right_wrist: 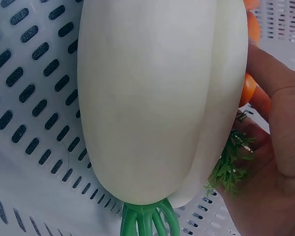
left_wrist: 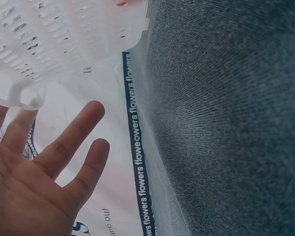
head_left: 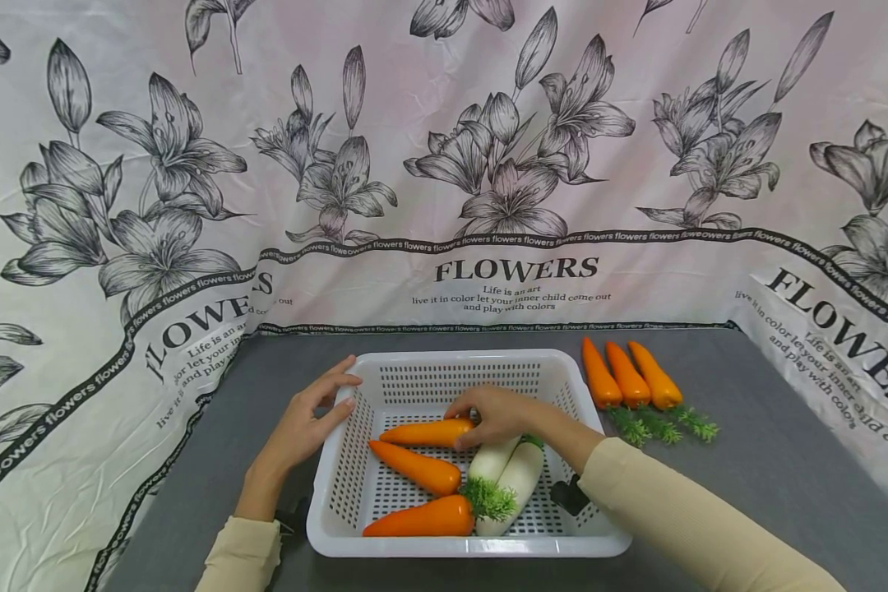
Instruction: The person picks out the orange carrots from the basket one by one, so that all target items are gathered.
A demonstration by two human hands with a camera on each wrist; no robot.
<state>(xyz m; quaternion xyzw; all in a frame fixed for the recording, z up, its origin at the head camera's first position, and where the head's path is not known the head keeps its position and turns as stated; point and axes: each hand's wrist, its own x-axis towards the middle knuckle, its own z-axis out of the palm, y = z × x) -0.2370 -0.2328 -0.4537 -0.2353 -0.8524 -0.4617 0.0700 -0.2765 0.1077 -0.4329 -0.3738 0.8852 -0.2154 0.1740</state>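
Note:
A white perforated plastic basket (head_left: 466, 545) stands on the grey table. My left hand (head_left: 303, 419) rests at its left rim, with fingers fairly straight; the left wrist view shows that hand (left_wrist: 54, 167) against the rim, two fingers free of it. Inside, my right hand (head_left: 499, 413) grips the leafy end of the rearmost orange carrot (head_left: 418, 433). Two more carrots lie in front of it, a middle carrot (head_left: 422, 470) and a front carrot (head_left: 425, 520). Beside them are two white radishes (head_left: 521, 481); in the right wrist view a radish (right_wrist: 142, 98) partly hides my fingers.
Three more carrots (head_left: 632, 378) with green tops lie side by side on the table (head_left: 755, 501), right of the basket. A flower-printed cloth (head_left: 518, 288) hangs behind and along both sides of the table.

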